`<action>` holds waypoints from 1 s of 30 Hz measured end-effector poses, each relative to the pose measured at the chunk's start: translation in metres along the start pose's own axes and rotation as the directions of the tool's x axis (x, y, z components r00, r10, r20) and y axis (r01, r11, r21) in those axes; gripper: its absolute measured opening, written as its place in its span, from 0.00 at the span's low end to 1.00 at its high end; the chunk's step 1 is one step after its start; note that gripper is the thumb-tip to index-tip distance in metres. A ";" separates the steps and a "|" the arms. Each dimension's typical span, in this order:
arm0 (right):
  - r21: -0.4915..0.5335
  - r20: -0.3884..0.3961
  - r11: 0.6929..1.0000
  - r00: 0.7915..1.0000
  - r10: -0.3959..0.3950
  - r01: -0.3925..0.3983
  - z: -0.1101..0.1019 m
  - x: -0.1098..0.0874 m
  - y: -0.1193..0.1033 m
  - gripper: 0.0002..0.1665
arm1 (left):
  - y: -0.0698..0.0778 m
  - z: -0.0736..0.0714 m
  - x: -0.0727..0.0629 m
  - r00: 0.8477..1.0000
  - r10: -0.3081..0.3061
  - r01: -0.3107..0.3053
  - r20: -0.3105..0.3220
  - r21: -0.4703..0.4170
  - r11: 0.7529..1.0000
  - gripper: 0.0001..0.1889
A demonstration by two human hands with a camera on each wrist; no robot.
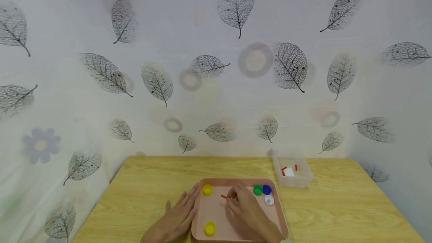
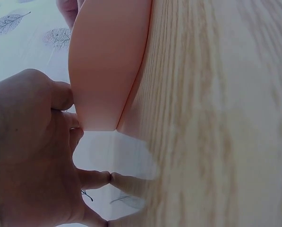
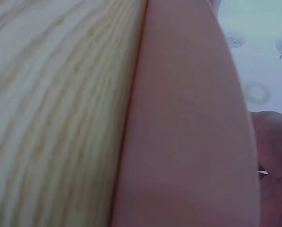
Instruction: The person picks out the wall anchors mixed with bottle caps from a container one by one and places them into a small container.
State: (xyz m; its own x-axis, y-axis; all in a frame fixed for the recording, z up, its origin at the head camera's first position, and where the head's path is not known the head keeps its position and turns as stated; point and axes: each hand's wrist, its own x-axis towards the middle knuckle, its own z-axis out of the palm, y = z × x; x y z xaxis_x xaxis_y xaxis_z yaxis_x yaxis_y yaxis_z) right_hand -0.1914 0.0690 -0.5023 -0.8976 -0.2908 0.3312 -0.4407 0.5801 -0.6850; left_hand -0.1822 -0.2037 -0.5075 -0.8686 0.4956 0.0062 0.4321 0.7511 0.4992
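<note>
A small red stick [image 1: 224, 196] is pinched between the fingertips of my right hand [image 1: 245, 206], over the middle of the pink tray [image 1: 216, 211]. My left hand [image 1: 177, 215] lies along the tray's left side with its fingers extended. In the left wrist view, fingers of that hand [image 2: 32, 151] touch the tray wall [image 2: 110, 61] while others reach down to the table. A round yellow cap [image 1: 207, 189] sits in the tray's far left corner, and a second yellow cap [image 1: 210, 228] is near the front left. The right wrist view mostly shows the tray's outer wall [image 3: 188, 118].
Green [image 1: 258, 189], blue [image 1: 266, 189] and white [image 1: 269, 200] caps cluster in the tray's far right corner. Behind the tray to the right, a translucent box [image 1: 297, 182] holds several red pieces and a white piece [image 1: 289, 172]. A leaf-patterned curtain [image 1: 209, 100] borders the wooden table [image 1: 337, 205].
</note>
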 end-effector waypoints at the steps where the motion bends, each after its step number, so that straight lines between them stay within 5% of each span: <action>1: -0.003 -0.007 1.000 1.000 -0.005 0.005 -0.001 0.000 -0.001 0.06 | 0.000 0.000 0.000 1.000 -0.001 0.001 0.003 -0.002 1.000 0.31; 21: -0.114 -0.144 0.987 0.981 -0.129 0.113 -0.025 -0.008 -0.009 0.14 | -0.001 0.000 -0.001 1.000 0.015 -0.015 0.013 -0.018 1.000 0.31; 30: -0.154 -0.234 0.943 0.916 -0.326 0.296 -0.040 -0.007 0.003 0.09 | -0.002 -0.001 0.000 1.000 -0.010 0.011 0.028 -0.018 1.000 0.32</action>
State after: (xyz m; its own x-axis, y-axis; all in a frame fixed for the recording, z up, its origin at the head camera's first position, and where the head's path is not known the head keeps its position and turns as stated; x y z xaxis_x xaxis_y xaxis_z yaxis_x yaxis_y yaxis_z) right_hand -0.1868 0.1032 -0.4805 -0.6801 -0.2779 0.6784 -0.6825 0.5779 -0.4475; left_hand -0.1832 -0.2054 -0.5075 -0.8656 0.5001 -0.0235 0.4184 0.7484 0.5147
